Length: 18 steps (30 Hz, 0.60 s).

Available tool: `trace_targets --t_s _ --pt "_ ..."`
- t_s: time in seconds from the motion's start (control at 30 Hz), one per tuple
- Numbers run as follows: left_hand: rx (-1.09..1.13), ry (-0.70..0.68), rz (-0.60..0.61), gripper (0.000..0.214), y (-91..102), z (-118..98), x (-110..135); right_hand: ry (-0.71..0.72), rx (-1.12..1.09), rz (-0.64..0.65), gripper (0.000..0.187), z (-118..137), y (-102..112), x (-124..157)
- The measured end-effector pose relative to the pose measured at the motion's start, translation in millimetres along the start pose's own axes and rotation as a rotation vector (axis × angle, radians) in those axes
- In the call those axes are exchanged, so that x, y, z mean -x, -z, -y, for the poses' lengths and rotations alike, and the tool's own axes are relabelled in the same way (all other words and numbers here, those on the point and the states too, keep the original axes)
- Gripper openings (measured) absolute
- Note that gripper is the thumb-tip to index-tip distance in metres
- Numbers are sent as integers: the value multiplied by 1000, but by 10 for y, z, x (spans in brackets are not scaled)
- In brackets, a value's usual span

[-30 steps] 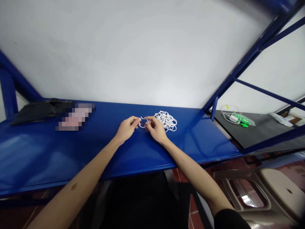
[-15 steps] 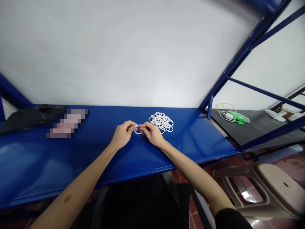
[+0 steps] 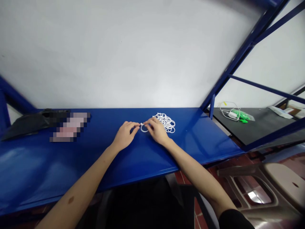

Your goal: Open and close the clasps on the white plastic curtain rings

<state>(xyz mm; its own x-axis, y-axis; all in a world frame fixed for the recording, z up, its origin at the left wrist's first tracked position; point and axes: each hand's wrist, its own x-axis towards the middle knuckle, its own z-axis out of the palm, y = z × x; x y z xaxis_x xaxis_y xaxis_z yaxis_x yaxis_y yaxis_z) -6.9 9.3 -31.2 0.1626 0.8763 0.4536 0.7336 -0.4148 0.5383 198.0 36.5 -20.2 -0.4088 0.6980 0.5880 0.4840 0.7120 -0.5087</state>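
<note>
A white plastic ring (image 3: 143, 130) with a small knob at its top, much like a shower curtain ring, is just over the blue table (image 3: 138, 159). My right hand (image 3: 157, 129) pinches its right side between thumb and fingers. On the other side, my left hand (image 3: 125, 134) has its thumb and forefinger slightly apart, the fingertips close beside the knob. Whether they touch it is hard to make out. A pile of similar white rings (image 3: 169, 124) lies right behind and beside my right hand, which covers part of it.
On the left of the table lie a black plastic bag (image 3: 26, 122) and a blurred-out flat item (image 3: 71, 125). A blue metal frame (image 3: 221, 86) rises at the right. Beyond it, a black table (image 3: 257, 127) carries a white cable (image 3: 230, 111) and a green packet (image 3: 243, 115). A beige stool (image 3: 281, 181) stands below.
My left fingertips have loosened from the ring's knob, which now shows beside them. My right hand keeps its hold on the ring. The view has shifted slightly.
</note>
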Motion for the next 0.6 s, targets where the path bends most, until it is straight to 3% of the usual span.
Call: trace_targets --t_s 0.13,0.27,0.4,0.6 --pt "-290 -36 46 32 56 227 -204 -86 199 -104 17 -303 426 -254" --pt "-388 51 88 37 55 533 -287 -177 279 -132 14 -679 749 -259" --pt "-358 102 103 38 32 665 -247 -251 290 -35 15 -865 813 -112" --pt "-355 107 143 41 62 614 -233 -218 351 -17 17 -881 836 -99"
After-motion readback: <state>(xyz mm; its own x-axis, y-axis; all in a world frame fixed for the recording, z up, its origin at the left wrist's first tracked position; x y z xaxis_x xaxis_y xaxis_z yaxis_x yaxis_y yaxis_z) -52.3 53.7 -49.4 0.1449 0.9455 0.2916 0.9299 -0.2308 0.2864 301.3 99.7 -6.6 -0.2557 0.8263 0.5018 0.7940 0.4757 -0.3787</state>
